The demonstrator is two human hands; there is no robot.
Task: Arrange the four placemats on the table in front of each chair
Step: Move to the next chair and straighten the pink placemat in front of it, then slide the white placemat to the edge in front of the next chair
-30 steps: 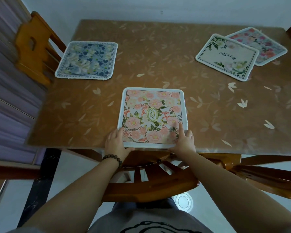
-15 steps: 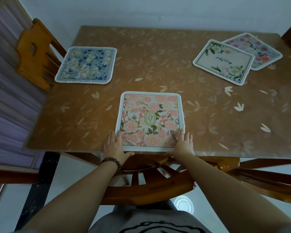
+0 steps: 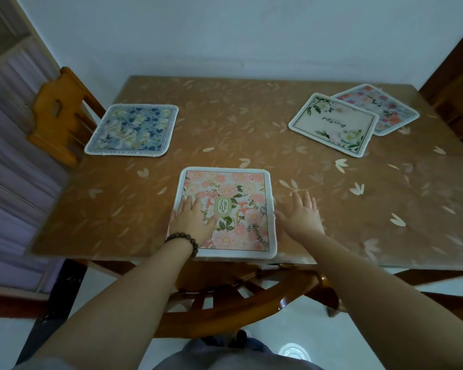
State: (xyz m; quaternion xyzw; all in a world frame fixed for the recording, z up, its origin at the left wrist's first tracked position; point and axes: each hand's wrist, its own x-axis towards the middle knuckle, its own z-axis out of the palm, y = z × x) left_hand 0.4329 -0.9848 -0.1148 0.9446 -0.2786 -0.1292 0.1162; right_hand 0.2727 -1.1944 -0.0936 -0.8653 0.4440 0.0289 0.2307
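A pink floral placemat (image 3: 233, 193) lies flat at the table's near edge, in front of the near chair (image 3: 225, 297). My left hand (image 3: 191, 221) rests flat on its left part, fingers spread. My right hand (image 3: 301, 216) is open, just right of the mat over the bare table. A blue floral placemat (image 3: 133, 129) lies at the left edge before the left chair (image 3: 56, 116). At the far right a cream placemat (image 3: 334, 124) overlaps a pink and red floral placemat (image 3: 385, 108).
The brown table (image 3: 251, 134) with a leaf pattern stands against a white wall. A dark wooden chair (image 3: 457, 102) shows at the right edge. A cabinet with purple fronts (image 3: 8, 182) stands at the left.
Both hands left the mat's near edge. My left hand slid forward onto the mat; my right hand lifted off and moved right, beside it. The view tilted up.
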